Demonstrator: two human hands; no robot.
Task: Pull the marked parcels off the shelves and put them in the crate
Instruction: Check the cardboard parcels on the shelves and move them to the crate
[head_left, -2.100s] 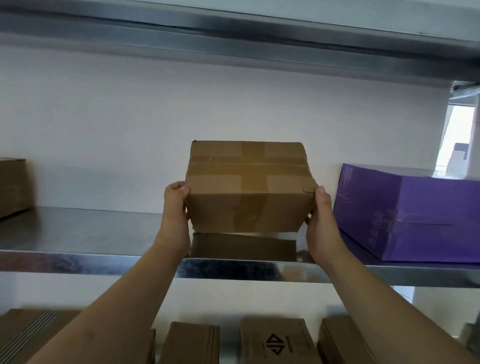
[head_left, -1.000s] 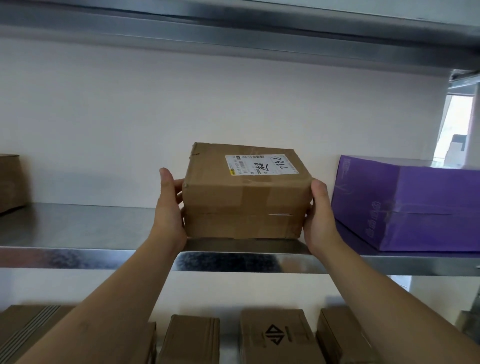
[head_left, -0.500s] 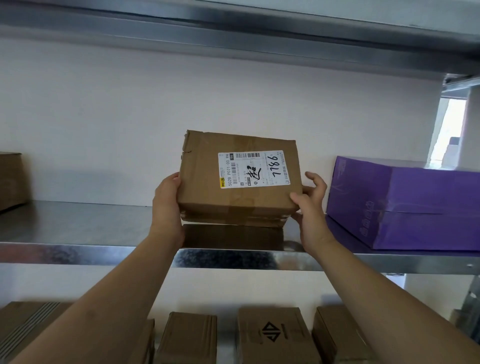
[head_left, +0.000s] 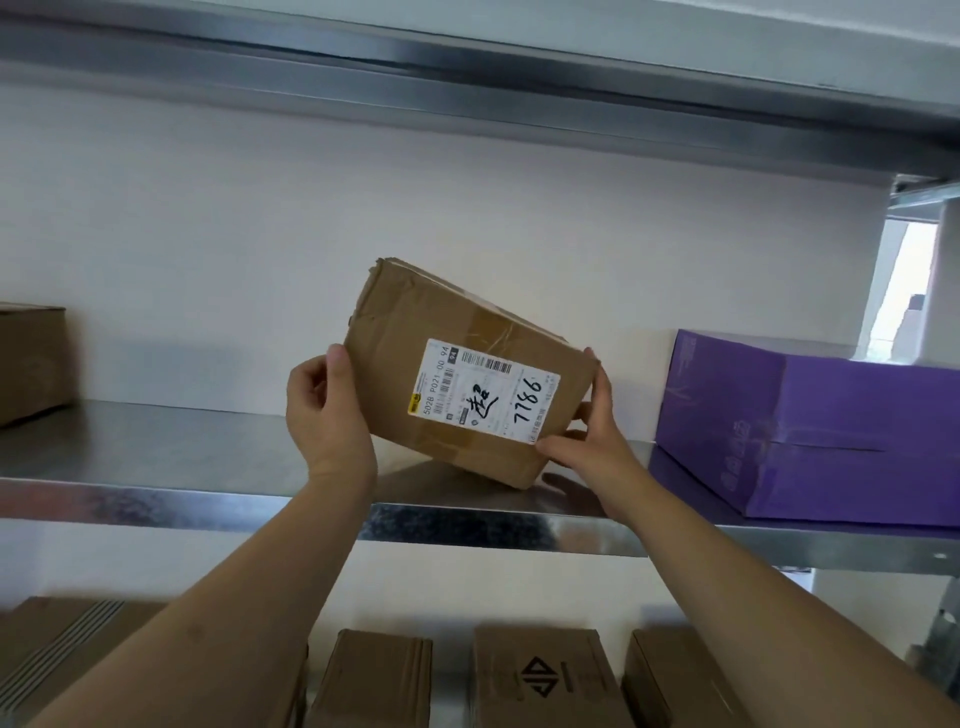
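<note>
Holding: I have the brown parcel (head_left: 467, 384) tipped between both hands over the metal shelf (head_left: 156, 467), its lower corner at or just above the steel; I cannot tell if it touches.
Left hand (head_left: 324, 410): fingers wrapped round the parcel's left edge, thumb on the front face.
Right hand (head_left: 589, 441): thumb pinching the lower right corner, fingers behind the right side.
Why tilted: I judge I hold it this way to bring the white label (head_left: 483, 389) toward the camera and read its handwritten 7786, checking whether this is a marked one.
Parcel: corrugated card, boxy, dented, top left corner torn, glossy brown tape across the seams.
Shelf: smooth galvanised sheet, mirror-like enough to reflect.
Neighbours: a purple carton (head_left: 810, 426) near on the right, matte and crisp-edged; a brown box (head_left: 28, 364) well apart at far left; cardboard boxes (head_left: 540, 675) in a row on the level below.
Crate: not in view.
</note>
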